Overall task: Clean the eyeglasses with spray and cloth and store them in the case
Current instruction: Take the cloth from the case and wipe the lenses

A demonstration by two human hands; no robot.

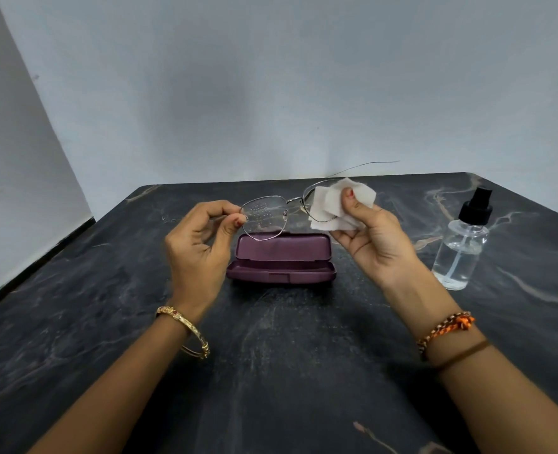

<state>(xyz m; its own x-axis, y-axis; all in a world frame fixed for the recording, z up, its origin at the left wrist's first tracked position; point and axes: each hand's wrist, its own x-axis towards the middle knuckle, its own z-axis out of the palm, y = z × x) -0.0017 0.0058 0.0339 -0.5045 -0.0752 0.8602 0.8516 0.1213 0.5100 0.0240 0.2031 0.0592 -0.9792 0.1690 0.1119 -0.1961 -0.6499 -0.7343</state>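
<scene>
With the left hand [199, 244] pinching the glasses [272, 213] at the rim and the right hand [374, 240] pinching the cloth [331, 199] over one lens, excess pressure may bend the thin frame.

Table [287, 371]: dark marble-look top, pale and rust veins, rounded far corners, far edge against grey wall. Case [280, 258] on surface, near middle, toward far edge: purple, open, lid raised at back, tray facing near edge. Bottle [461, 244] on surface near right edge, well apart from case: clear, upright, black spray cap, thin tube visible inside, clear liquid. Both cast soft reflections on top.
</scene>
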